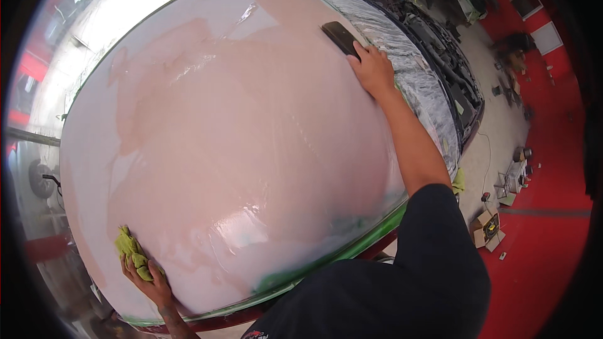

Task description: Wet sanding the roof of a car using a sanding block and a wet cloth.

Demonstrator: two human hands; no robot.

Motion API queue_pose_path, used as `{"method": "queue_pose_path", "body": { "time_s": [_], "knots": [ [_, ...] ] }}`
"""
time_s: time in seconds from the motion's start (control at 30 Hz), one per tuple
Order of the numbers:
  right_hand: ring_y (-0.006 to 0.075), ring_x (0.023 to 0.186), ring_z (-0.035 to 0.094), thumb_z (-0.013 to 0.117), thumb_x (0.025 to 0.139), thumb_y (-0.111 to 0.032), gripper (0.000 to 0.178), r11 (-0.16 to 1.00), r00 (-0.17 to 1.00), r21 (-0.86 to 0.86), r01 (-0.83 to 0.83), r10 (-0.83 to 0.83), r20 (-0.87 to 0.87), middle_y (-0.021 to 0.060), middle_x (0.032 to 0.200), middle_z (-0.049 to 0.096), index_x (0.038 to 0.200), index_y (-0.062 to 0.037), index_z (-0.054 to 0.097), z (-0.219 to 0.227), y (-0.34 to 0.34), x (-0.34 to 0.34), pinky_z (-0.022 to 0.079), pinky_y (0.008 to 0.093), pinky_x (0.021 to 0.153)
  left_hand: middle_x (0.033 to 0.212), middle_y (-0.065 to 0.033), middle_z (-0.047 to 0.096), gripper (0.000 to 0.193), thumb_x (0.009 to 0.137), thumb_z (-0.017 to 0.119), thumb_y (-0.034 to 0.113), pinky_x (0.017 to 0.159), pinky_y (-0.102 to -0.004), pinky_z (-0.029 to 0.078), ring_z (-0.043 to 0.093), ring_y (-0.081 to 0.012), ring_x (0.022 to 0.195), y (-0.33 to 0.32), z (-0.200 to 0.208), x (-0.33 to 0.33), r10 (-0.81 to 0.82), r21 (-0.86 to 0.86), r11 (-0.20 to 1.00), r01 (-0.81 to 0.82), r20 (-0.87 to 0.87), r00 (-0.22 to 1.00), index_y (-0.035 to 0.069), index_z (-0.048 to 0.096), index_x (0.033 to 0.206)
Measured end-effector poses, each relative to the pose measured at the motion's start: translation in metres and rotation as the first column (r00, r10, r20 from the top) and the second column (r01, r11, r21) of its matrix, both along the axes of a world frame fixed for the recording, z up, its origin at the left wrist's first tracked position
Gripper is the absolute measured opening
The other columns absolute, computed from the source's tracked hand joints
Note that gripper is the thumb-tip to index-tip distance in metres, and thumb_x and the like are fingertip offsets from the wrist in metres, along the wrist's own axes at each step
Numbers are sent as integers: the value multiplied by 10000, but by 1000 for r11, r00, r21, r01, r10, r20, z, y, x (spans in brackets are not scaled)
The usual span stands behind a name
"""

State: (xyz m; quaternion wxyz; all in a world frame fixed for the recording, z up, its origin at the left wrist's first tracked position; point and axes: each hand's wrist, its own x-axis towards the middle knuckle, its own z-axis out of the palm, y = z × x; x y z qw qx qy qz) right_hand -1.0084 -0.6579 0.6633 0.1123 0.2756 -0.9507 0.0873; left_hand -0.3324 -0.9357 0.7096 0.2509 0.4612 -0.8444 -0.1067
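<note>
A car roof (251,132) with a wet, patchy pinkish and whitish coat fills the middle of the view. My right hand (375,69) is closed on a dark, flat sanding block (341,39), which lies against the roof near its far right edge. At the near left, my left hand (149,281) presses a crumpled yellow-green cloth (133,254) to the surface, its fingers wrapped over the cloth. Thin films of water shine on several parts of the roof. Green paint shows along the near edge.
Plastic sheeting (402,50) covers the windshield beside the roof's right edge. Past it lies the exposed engine bay (447,63). An open cardboard box (488,228) sits on the floor by the red area (540,263) at right. A wheel (41,179) stands at far left.
</note>
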Motion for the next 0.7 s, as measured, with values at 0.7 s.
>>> {"method": "queue_pose_path", "body": {
  "time_s": [0.7],
  "knots": [
    [342, 1022, 593, 667, 955, -394, 497, 961, 959, -8, -275, 274, -71, 131, 1224, 628, 1404, -184, 632, 22, -34, 83, 512, 460, 870, 1530, -227, 395, 470, 933, 614, 154, 1170, -549, 324, 389, -432, 1424, 2, 8, 5, 8, 9, 1000, -8, 4, 1000, -35, 523, 1353]
  ]
}}
